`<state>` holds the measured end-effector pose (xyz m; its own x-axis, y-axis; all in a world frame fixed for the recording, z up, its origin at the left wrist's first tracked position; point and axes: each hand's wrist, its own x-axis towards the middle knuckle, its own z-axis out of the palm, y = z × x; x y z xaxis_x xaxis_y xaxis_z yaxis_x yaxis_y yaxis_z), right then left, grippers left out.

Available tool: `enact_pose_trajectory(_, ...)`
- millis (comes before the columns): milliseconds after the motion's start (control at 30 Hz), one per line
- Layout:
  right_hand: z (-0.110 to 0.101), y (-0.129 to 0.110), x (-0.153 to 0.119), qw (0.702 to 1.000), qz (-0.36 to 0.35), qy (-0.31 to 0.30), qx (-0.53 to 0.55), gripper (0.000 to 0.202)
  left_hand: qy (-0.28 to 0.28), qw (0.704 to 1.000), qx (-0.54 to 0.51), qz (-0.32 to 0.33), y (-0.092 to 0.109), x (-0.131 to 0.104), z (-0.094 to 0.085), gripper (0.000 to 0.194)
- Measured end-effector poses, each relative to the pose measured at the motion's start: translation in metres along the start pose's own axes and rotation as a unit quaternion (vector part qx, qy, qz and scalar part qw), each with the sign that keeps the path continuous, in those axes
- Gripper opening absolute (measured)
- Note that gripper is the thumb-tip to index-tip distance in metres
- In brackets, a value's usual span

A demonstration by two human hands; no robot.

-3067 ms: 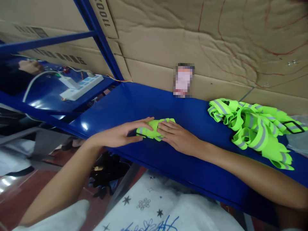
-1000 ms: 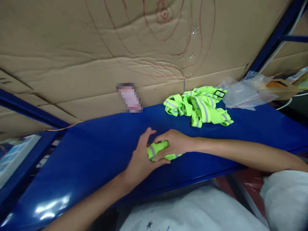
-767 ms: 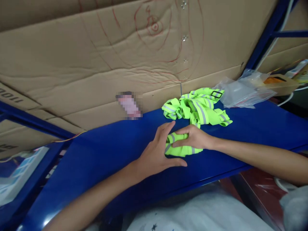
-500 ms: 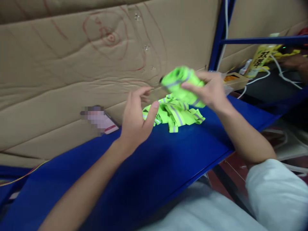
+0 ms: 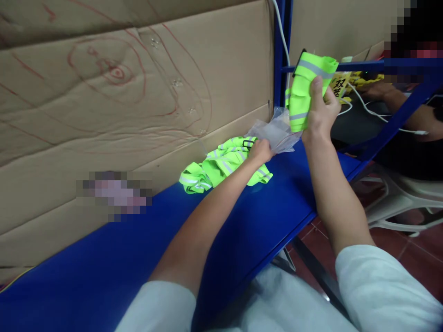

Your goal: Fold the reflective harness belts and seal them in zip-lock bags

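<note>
Left forearm points to 1 o'clock; left hand [image 5: 262,152] at edge of plastic bags [image 5: 266,133], fingertips hidden, grip cannot be told. Right hand [image 5: 322,108] raised, forearm between 11 and 12 o'clock, fingers closed round folded green strap bundle [image 5: 300,103], at 2 o'clock from left hand. Surroundings: green strap pile [image 5: 221,166] at 9 o'clock from left hand, partly covered by left forearm; bottle [image 5: 342,83] half hidden behind right hand; co-worker's arm [image 5: 401,103] at 3 o'clock from right hand.
</note>
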<state>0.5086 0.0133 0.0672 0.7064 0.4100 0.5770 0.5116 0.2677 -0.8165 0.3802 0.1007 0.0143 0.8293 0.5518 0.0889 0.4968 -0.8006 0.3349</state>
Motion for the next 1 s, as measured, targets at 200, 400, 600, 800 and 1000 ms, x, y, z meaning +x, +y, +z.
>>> enact_pose_trajectory(200,0.022,-0.01,-0.018,0.988,-0.001,0.089,0.13,0.042,-0.055,0.996,-0.07,-0.015,-0.025,0.004,0.002,0.032)
enact_pose_trajectory(400,0.038,-0.004,-0.027,0.988,0.032,0.04,0.145,0.044,-0.004,0.998,-0.057,-0.02,-0.018,-0.006,0.004,0.033)
enact_pose_trajectory(600,0.042,0.005,-0.024,0.988,0.046,0.034,0.142,0.046,0.051,0.998,-0.039,-0.023,-0.012,-0.016,0.003,0.022)
enact_pose_trajectory(800,0.047,-0.002,-0.034,0.983,0.072,-0.044,0.165,0.058,0.18,0.979,-0.096,0.001,-0.019,-0.013,-0.036,0.019)
enact_pose_trajectory(1000,0.066,-0.03,-0.071,0.972,0.106,-0.119,0.17,0.059,0.322,0.941,-0.097,0.032,-0.057,-0.08,-0.082,0.015)
